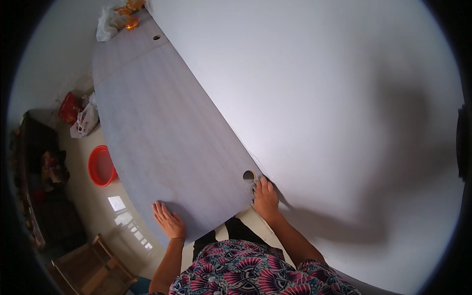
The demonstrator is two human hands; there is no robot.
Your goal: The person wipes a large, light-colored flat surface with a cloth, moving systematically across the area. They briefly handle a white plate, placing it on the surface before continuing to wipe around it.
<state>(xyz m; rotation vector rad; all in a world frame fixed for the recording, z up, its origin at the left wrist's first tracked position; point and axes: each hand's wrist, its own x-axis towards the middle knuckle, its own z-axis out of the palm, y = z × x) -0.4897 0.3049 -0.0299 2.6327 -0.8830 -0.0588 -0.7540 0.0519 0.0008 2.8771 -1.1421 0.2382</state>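
A long desk with a grey wood-grain top [162, 121] stretches away from me along a white wall. My left hand [169, 223] rests flat on its near left part, fingers slightly spread and nothing in it. At the near right corner, beside the wall, my right hand [266, 199] presses a small grey cloth [254, 190], mostly hidden beneath the fingers. Just ahead of that hand is a round cable hole [249, 176] in the desktop.
A white plastic bag [107, 24] and shiny gold-orange ornaments [132, 24] sit at the far end. On the floor to the left are a red basin [101, 166], bags [85, 120] and a wooden stool [97, 269]. The white wall [313, 110] borders the right side.
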